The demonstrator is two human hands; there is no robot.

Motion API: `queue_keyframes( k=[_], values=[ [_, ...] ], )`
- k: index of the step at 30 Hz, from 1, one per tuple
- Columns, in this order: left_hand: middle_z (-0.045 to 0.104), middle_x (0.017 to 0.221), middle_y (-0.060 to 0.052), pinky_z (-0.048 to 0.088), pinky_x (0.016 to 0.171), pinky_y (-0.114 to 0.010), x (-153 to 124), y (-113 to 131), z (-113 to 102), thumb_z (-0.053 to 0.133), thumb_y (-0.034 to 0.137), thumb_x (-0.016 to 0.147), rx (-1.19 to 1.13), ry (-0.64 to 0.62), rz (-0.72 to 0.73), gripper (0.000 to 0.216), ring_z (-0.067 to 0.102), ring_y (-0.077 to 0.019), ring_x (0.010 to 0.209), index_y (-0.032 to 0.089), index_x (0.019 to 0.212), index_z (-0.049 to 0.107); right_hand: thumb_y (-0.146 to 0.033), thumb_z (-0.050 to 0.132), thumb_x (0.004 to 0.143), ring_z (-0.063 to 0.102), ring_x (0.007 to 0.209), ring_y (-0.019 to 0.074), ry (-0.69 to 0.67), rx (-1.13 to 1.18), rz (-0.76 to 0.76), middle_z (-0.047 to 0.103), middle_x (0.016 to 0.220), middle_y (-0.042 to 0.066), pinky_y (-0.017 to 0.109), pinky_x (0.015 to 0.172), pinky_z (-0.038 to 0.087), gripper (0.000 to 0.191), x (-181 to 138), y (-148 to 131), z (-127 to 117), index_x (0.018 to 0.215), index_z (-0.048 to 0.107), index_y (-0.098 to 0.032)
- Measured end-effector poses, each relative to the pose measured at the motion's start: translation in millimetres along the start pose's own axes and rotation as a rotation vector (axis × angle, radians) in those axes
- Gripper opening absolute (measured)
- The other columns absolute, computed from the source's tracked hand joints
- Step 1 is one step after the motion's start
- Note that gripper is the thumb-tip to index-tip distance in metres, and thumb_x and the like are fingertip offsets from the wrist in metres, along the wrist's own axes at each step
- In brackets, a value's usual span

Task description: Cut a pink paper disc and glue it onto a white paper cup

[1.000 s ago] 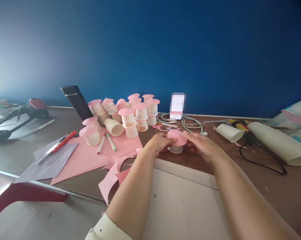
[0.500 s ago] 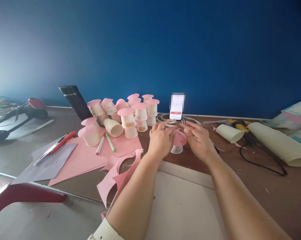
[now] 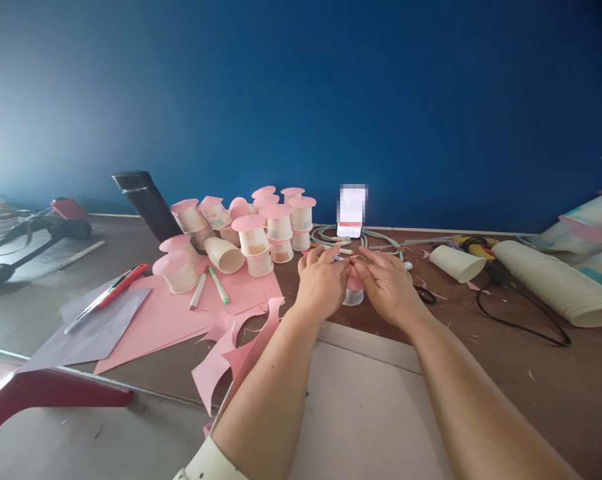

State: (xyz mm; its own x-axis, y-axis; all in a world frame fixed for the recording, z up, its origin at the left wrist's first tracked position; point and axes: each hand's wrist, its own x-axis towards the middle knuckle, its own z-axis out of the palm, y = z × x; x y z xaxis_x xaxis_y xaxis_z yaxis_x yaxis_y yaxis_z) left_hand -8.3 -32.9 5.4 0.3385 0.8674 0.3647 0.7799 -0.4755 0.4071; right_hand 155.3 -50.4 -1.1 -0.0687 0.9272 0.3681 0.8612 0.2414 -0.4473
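Between my hands a small white paper cup (image 3: 353, 297) stands on the brown table, topped by a pink paper disc (image 3: 355, 280). My left hand (image 3: 323, 280) closes on the left side of the disc, fingers pointing forward. From the other side my right hand (image 3: 387, 281) has its thumb and fingers bent in onto the disc. Much of the disc is hidden behind my fingers. To the left, several stacked paper cups (image 3: 279, 229) carry similar pink paper tops.
A lit phone (image 3: 351, 217) leans by the blue wall beside coiled cable (image 3: 325, 235). Pink sheets (image 3: 155, 313), a red cutter (image 3: 113, 290), markers (image 3: 218, 287) and a black bottle (image 3: 148, 203) are left. Nested cups (image 3: 555, 283) and a single cup (image 3: 455, 264) lie right.
My fingers have drawn closer together over the cup and cover more of the pink disc. The view has shifted slightly; the other things keep their places.
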Motion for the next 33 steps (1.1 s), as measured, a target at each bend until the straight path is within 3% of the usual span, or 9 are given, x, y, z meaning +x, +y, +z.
queue_keyframes(
  k=[18, 27, 33],
  values=[
    [0.051, 0.152, 0.000, 0.030, 0.113, -0.051, 0.3, 0.5, -0.5, 0.034, 0.037, 0.101, -0.055, -0.044, -0.055, 0.042, 0.037, -0.0297, 0.140, 0.031, 0.123, 0.069, -0.054, 0.031, 0.101, 0.043, 0.138, 0.0349, -0.025, -0.009, -0.001, 0.057, 0.148, 0.005, 0.057, 0.112, 0.034, 0.055, 0.4, 4.1, 1.6, 0.133, 0.068, -0.029],
    [0.056, 0.148, -0.002, 0.024, 0.116, -0.050, -0.3, 2.1, 1.7, 0.034, 0.033, 0.101, -0.076, -0.056, -0.065, 0.043, 0.039, -0.0287, 0.139, 0.029, 0.136, 0.060, -0.055, 0.032, 0.101, 0.045, 0.136, 0.0357, -0.029, -0.059, -0.022, 0.056, 0.148, 0.005, 0.057, 0.110, 0.037, 0.053, -2.3, 3.4, 2.5, 0.135, 0.066, -0.032],
    [0.056, 0.148, -0.005, 0.019, 0.117, -0.056, -3.0, 5.7, -0.8, 0.034, 0.030, 0.101, -0.001, -0.054, -0.038, 0.042, 0.037, -0.0318, 0.140, 0.027, 0.133, 0.061, -0.053, 0.034, 0.101, 0.043, 0.138, 0.0375, -0.068, -0.086, 0.015, 0.054, 0.150, 0.003, 0.062, 0.110, 0.035, 0.052, -3.4, -2.1, -1.3, 0.139, 0.062, -0.032]
  ],
)
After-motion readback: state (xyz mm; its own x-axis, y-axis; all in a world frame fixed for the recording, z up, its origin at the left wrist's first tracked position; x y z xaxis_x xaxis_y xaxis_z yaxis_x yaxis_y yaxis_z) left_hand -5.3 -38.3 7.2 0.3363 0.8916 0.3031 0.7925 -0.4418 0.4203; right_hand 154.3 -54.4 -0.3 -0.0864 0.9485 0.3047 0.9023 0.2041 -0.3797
